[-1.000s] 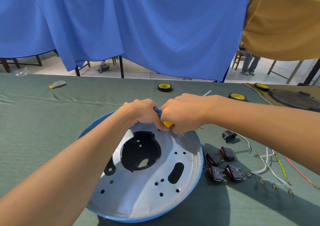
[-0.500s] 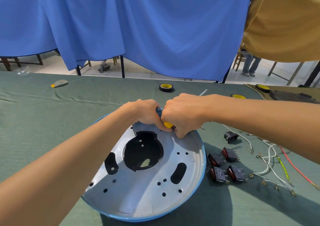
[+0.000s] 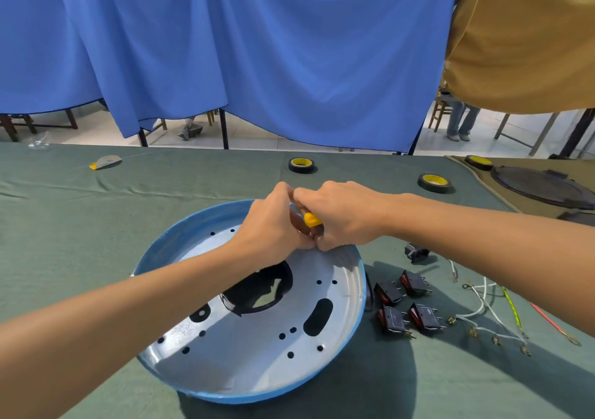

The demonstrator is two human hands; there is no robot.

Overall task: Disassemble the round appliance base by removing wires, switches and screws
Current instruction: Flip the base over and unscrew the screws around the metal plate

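The round appliance base (image 3: 251, 357), a silver metal disc with a blue rim and several holes, lies on the green cloth, tilted up at its near side. My left hand (image 3: 273, 225) and my right hand (image 3: 341, 216) meet over its far edge, fingers closed. A yellow tool handle (image 3: 312, 219) shows between them, held in my right hand; its tip is hidden. My left hand's fingers press against the same spot; what they grip is hidden. Several black rocker switches (image 3: 405, 302) and loose wires (image 3: 489, 309) lie to the right of the base.
A black socket part (image 3: 417, 253) lies right of my right hand. Two black tape rolls (image 3: 301, 165) (image 3: 434, 182) sit further back. A dark round lid (image 3: 541, 190) rests at the far right. A small grey piece (image 3: 106, 162) lies far left. Blue curtain hangs behind the table.
The base has turned and tipped, its far rim now showing blue at the left. Both hands stayed joined at the far edge and shifted slightly left with it.
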